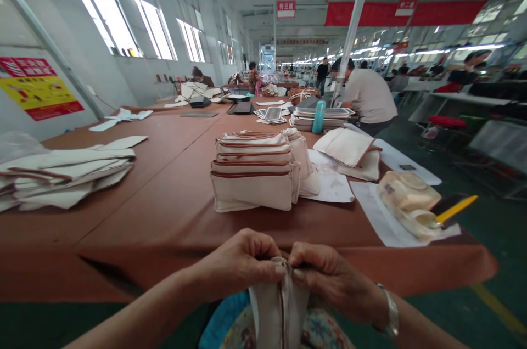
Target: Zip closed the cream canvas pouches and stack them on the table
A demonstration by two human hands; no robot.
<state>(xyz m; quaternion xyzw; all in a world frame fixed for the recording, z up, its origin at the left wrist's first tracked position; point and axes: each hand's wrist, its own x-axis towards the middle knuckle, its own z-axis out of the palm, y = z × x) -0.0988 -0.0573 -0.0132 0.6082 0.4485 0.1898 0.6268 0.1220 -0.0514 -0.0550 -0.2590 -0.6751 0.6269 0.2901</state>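
Observation:
Low over my lap, a cream fabric pouch with a dark brown seam or zipper down its middle hangs from both my hands. My left hand pinches its top end between thumb and bent fingers. Close beside it, my right hand grips the other side of the same end, thumb pressed on the cloth. A bracelet circles the right wrist. The pouch's lower part runs out of the frame. On the table ahead stands a row of similar cream pouches with brown edging, packed upright.
The brown-covered table has its front edge just beyond my hands. Cream fabric pieces lie stacked left. At right are more pieces, a turquoise bottle, and a plastic container beside a yellow handle. A co-worker bends beyond.

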